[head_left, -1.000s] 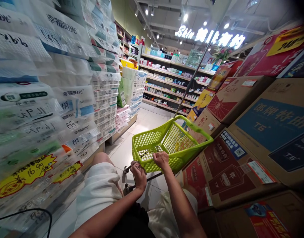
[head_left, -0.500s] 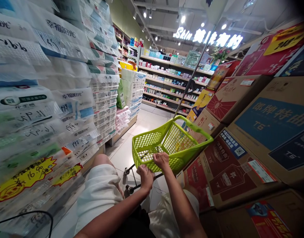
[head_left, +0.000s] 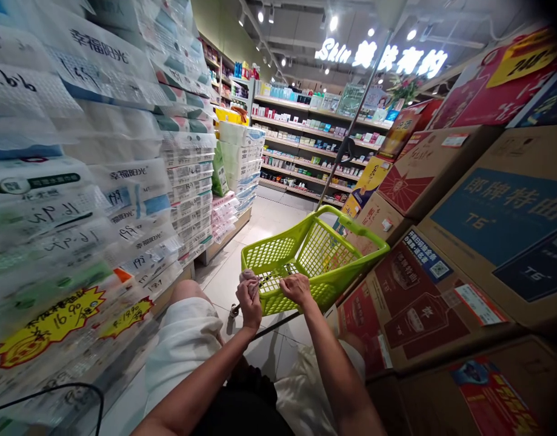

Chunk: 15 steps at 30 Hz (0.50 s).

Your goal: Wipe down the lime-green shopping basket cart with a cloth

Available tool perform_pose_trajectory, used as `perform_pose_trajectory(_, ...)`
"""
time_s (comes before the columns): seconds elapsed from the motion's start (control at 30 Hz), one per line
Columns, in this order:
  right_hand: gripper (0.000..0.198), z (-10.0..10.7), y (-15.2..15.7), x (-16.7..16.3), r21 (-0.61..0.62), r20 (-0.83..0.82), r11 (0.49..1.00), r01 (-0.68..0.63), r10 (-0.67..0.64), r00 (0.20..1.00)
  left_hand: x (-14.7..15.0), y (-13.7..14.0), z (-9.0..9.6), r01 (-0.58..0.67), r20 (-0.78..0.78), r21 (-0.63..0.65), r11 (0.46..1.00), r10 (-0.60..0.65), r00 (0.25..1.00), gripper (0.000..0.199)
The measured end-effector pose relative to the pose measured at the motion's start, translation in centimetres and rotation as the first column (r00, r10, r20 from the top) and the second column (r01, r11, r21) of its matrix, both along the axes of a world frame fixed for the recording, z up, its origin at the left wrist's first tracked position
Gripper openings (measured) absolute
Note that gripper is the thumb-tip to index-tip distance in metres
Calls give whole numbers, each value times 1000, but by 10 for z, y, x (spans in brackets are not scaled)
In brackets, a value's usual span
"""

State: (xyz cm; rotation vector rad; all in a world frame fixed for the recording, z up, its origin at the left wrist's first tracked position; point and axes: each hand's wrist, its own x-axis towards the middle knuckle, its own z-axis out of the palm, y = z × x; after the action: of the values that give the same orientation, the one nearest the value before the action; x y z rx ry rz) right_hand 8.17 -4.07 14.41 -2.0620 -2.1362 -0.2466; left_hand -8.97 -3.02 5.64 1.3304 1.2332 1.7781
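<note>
A lime-green shopping cart basket (head_left: 340,287) with lattice walls stands in front of my knees, tilted in view. My left hand (head_left: 251,310) is closed around a crumpled greyish-pink cloth (head_left: 248,281) at the basket's near left corner. On the near rim, my right hand (head_left: 297,288) is closed in a fist, its fingers curled over the edge. A dark frame bar (head_left: 274,326) runs beneath the basket, and one small wheel (head_left: 233,310) shows at the left.
Stacked tissue packs (head_left: 137,181) with handwritten prices line the left side. Cardboard cartons (head_left: 496,200) crowd close on the right. A thin pole (head_left: 357,115) rises beyond the basket. Shelves of small boxed goods (head_left: 300,136) stand across the far end of the tiled floor (head_left: 264,218).
My left hand has moved up and left from the near rim to the corner, and the cloth now shows in it. My right hand stays at the rim.
</note>
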Motion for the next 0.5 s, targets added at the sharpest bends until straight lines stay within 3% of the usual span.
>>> perform_pose_trajectory(0.1, 43, 0, -10, 13, 0, 9, 998, -60, 60, 998, -1, 11, 9, -15, -40, 18, 1000, 16, 999, 16)
perform_pose_trajectory(0.27, 41, 7, -25, 21, -58, 28, 998, -36, 38, 999, -10, 32, 6, -84, 122, -142, 986, 101, 987, 16)
perform_pose_trajectory(0.4, 46, 16, -31, -16, -92, -44, 994, 59, -63, 997, 2, 16, -12, -106, 201, -190, 976, 144, 969, 27)
perform_pose_trajectory(0.5, 50, 12, -35, -58, -116, -104, 988, 99, -111, 988, 10, 0, -24, 43, 337, -306, 951, 66, 939, 34)
